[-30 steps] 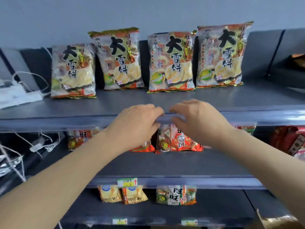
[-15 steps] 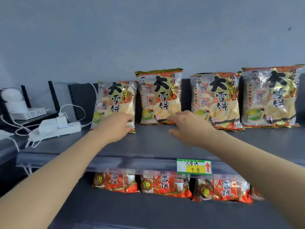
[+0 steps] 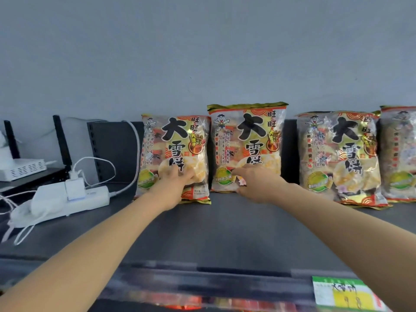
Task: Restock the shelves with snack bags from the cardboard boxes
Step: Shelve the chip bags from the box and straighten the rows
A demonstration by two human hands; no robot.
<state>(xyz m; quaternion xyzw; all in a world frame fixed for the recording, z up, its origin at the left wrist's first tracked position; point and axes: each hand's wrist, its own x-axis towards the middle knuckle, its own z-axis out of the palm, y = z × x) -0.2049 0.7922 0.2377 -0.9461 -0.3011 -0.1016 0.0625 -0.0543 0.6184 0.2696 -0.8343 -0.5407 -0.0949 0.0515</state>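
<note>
The left hand (image 3: 177, 184) lies on the leftmost upright red-and-gold plastic snack bag (image 3: 174, 140) on the dark grey shelf (image 3: 225, 233), the right hand (image 3: 255, 184) on the next bag (image 3: 247, 136); whether either grips I cannot tell, too blurred

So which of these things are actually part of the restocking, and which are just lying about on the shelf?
Part of the job: leftmost snack bag, second bag, third bag, fourth bag; left hand on the leftmost, right hand on the second; shelf; price label.

Just lying about: white power strip, its cables, white vented box at far left.
</note>
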